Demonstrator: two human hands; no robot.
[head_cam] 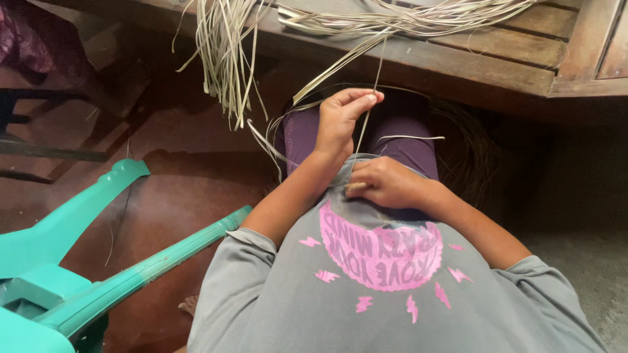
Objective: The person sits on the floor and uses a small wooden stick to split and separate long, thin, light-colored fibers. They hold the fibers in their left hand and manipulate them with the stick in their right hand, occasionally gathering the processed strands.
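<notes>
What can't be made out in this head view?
- Right hand: what its fingers pinch; they curl over it.
- Strip: where it ends above the left hand; lost among the strips on the bench.
- Chair: cut off by the left and bottom edges.

Layout: seated person facing a bench, chair at left.

The bench [497, 55] stood ahead of the knees [399, 140], with strips [222, 59] lying on it and hanging over its near edge. The left hand [340, 121] was above the lap, ahead of the right hand [386, 183]. One strip [364, 127] ran between both hands. The chair [78, 261] lay left.
</notes>
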